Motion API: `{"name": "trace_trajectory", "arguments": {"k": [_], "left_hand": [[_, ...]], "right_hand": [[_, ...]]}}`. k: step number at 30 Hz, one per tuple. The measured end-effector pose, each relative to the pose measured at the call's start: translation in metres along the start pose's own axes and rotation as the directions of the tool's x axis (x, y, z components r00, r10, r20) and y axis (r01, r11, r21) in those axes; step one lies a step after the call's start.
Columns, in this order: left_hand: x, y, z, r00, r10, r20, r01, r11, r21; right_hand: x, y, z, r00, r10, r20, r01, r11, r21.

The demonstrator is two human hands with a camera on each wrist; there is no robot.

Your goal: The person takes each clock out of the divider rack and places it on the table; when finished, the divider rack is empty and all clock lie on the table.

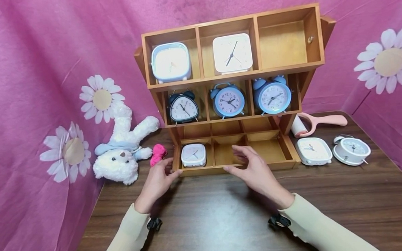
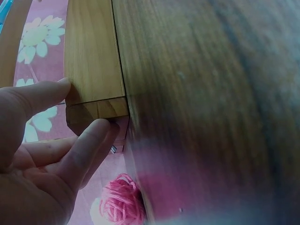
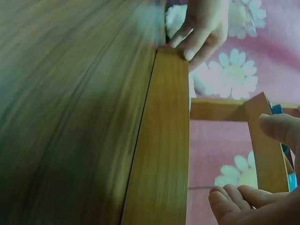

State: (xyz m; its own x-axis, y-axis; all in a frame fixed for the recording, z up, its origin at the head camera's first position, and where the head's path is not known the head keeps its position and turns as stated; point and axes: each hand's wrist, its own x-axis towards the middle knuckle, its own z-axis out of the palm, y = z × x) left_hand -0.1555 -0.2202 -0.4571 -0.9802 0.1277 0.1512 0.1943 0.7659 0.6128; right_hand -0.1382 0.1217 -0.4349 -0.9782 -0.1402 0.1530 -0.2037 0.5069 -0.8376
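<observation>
Counting 8 clocks (image 1: 232, 53), 2 hands (image 1: 254, 168), 1 shelf (image 1: 288, 66)

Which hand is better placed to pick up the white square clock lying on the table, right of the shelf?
Right hand: it is nearer the white square clock; left hand touches the shelf's far corner.

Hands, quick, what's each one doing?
Left hand: open, fingertips touching the wooden shelf corner.
Right hand: open, holding nothing, at the shelf's front.

My two arms wear long cream sleeves (image 1: 315, 225), and a small black device (image 1: 279, 221) sits at each wrist.
</observation>
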Motion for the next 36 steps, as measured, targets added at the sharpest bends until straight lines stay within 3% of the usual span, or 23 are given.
{"name": "trace_trajectory", "arguments": {"k": [12,23,29,36], "left_hand": [[0.0,0.006,-0.001,0.998,-0.061,0.033,0.062,0.998,-0.01],[0.0,0.002,-0.001,0.997,-0.072,0.038,0.073,0.997,-0.018],[0.001,0.002,-0.002,0.995,-0.08,0.051,0.081,0.996,-0.022],[0.004,0.004,-0.004,0.996,-0.072,0.052,0.073,0.997,-0.02]], "right_hand": [[0.017,-0.022,0.049,0.995,0.096,0.025,-0.098,0.99,0.105],[0.028,-0.043,0.089,0.99,0.119,-0.078,-0.117,0.993,0.025],[0.033,-0.055,0.105,0.985,0.148,-0.092,-0.15,0.989,-0.018],[0.04,-0.064,0.123,0.971,0.209,-0.12,-0.209,0.978,0.007]]}}
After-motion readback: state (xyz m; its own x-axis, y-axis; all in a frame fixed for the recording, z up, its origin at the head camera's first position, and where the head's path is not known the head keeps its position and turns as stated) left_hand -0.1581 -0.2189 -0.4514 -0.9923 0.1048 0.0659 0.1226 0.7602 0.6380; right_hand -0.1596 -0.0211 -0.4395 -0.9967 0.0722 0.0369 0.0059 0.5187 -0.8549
